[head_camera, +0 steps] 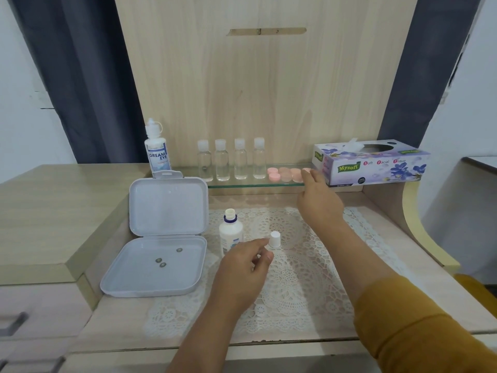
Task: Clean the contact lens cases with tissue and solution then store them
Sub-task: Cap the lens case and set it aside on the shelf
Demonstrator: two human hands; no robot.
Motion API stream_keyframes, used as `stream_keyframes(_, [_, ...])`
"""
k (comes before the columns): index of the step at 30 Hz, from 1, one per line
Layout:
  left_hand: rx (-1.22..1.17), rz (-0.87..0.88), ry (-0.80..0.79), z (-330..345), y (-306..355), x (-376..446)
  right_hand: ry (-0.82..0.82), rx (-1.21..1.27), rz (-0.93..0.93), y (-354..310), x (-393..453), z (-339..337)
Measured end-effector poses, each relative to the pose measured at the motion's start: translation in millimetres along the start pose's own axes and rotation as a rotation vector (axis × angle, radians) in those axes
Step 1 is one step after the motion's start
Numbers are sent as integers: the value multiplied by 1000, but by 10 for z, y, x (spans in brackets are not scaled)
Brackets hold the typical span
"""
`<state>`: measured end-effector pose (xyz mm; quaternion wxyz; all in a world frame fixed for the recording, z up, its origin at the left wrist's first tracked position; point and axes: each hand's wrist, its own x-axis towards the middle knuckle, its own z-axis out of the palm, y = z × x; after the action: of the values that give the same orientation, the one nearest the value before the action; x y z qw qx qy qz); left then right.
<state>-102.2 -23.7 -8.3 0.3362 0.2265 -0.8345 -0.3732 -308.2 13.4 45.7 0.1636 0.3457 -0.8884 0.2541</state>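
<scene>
Several pink contact lens cases (pixel 285 173) lie on the glass shelf (pixel 242 184) beside the tissue box (pixel 373 162). My right hand (pixel 318 197) reaches up to them, its straight fingertips touching the rightmost case. A small solution bottle (pixel 230 232) stands uncapped on the lace mat (pixel 295 278). Its white cap (pixel 275 239) stands on the mat just right of it. My left hand (pixel 246 267) hovers over the mat with loosely curled fingers, index tip next to the cap, holding nothing.
An open white hinged box (pixel 161 265) sits at the left with three small lenses in its base. A larger solution bottle (pixel 157 149) and several clear bottles (pixel 231 160) stand on the shelf. Raised desk sections flank the recess on both sides.
</scene>
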Motion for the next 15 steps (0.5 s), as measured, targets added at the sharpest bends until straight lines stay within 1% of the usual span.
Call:
stream_keyframes(4, [6,32,31,-6,-9,15,12,26,-25,-5,-35,0])
stream_keyframes(7, [15,90,76,-2,-45,34,93,42,-61,-49,-127,-31])
stream_keyframes(10, [-28,83,125,-2,-67,32,156,120,-101,-75,-301,-34])
stream_keyframes(12, [-65,70,180,-10,-67,22,122,206,-78,-84,-430,-15])
stream_keyframes(15, [-76,80,285,-26,-73,13,-47,375,-21,-79,-623,29])
